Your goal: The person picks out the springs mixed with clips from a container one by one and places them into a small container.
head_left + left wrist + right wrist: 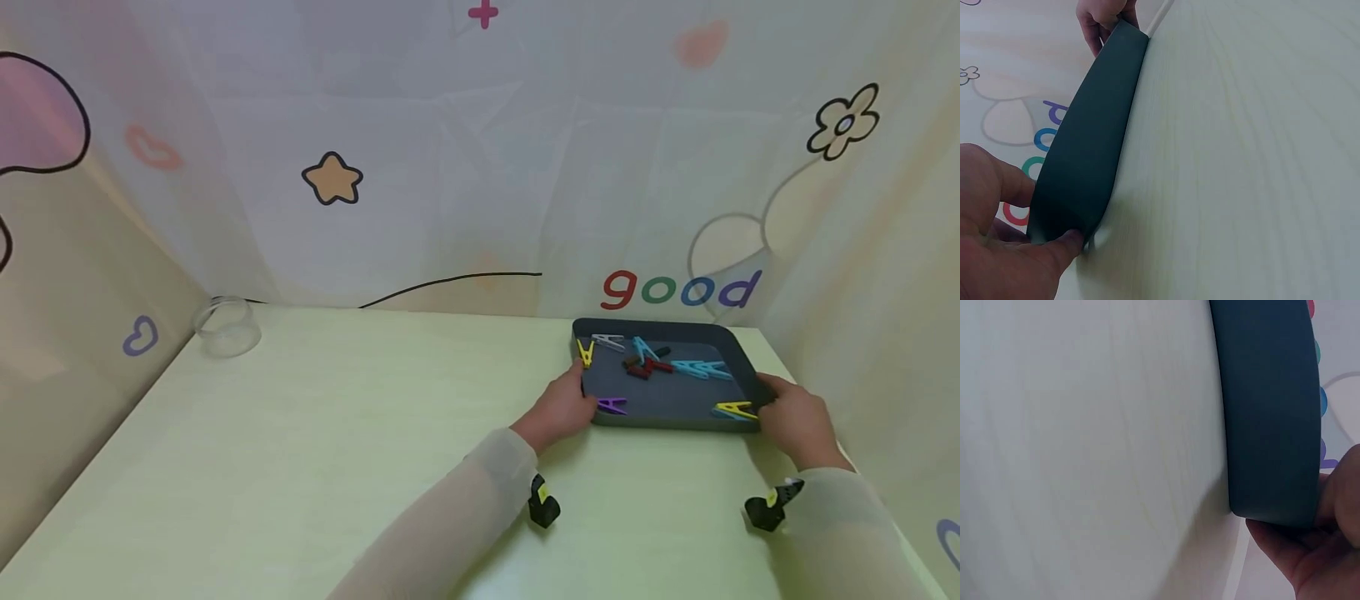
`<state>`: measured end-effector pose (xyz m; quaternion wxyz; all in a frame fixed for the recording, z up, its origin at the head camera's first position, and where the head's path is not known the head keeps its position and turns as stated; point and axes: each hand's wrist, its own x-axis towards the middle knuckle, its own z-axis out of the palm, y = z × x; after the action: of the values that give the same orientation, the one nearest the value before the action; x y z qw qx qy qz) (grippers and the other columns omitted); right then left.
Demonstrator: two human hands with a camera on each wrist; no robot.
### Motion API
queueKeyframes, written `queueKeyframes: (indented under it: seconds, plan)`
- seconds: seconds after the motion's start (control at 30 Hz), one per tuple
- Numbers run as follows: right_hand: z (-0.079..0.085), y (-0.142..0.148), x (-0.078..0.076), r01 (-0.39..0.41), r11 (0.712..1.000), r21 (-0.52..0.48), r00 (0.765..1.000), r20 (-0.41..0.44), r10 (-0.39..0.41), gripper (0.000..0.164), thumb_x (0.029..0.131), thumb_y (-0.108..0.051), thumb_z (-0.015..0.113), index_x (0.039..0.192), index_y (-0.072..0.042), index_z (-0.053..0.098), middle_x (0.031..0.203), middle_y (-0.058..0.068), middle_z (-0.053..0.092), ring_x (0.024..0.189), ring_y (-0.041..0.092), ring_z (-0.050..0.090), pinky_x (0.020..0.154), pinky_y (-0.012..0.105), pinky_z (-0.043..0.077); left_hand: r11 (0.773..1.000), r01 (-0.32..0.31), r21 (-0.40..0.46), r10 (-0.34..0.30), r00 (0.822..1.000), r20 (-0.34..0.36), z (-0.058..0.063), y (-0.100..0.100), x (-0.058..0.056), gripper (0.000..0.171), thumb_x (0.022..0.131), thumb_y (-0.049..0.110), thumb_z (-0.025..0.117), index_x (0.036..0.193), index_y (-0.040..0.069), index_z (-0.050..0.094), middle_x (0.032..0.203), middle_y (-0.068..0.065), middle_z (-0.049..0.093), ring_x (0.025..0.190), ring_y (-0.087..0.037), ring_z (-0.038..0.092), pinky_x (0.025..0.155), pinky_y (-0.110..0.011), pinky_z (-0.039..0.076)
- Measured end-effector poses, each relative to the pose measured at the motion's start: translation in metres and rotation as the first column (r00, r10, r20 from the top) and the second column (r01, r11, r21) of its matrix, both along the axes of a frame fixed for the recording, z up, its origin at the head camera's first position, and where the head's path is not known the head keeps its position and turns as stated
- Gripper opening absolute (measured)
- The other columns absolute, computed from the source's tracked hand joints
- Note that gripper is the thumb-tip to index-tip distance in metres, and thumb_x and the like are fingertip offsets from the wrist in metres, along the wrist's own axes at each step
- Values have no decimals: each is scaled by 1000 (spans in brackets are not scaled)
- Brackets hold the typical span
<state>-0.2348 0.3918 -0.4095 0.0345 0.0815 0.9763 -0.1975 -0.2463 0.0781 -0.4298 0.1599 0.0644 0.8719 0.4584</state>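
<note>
A dark grey tray is at the back right of the table, held at both ends. My left hand grips its left end, and in the left wrist view the thumb and fingers close round the tray's corner. The right end is gripped by my right hand, its fingers at the tray's edge in the right wrist view. Inside lie a purple clothespin, a grey clothespin, light blue clothespins and a yellow clothespin. Another yellow clothespin leans at the left wall. Small red and dark pieces lie mid-tray.
A clear round container stands at the table's back left corner. The pale wood-grain table spreads out in front and to the left. A printed curtain hangs behind the table and along its sides.
</note>
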Motion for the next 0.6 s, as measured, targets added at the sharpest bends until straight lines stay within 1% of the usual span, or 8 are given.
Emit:
queueKeyframes:
  seconds: [0.1,0.2,0.43,0.6]
  plan:
    - [2,-4,0,-21,1000,12,999,-26,21,59,83,1,41,140,10,36,134,43,39,114,56,42,92,65,39,1000,0,4,0,1000,10,2,-4,1,66,100,21,49,156,13,16,159,-1,29,145,-15,31,116,-33,30]
    - [2,-7,1,-28,999,18,999,-33,29,58,83,1,42,140,11,37,134,43,40,112,55,44,91,65,40,1000,7,-3,-7,1000,10,2,-7,2,66,100,22,49,156,13,15,159,-1,29,145,-16,31,117,-33,30]
    - [3,-10,0,-32,999,3,999,12,32,60,84,0,41,143,9,33,137,42,37,112,54,42,91,66,39,999,18,-38,-18,1000,4,3,-14,2,66,100,23,49,156,14,16,159,-2,30,144,-16,32,116,-34,31]
    - [3,-12,2,-62,998,10,998,5,62,60,82,1,40,141,11,35,135,43,39,112,54,44,89,64,40,999,18,-50,-18,1000,6,1,-19,4,66,100,23,49,156,14,15,159,-3,30,144,-16,32,116,-34,30]
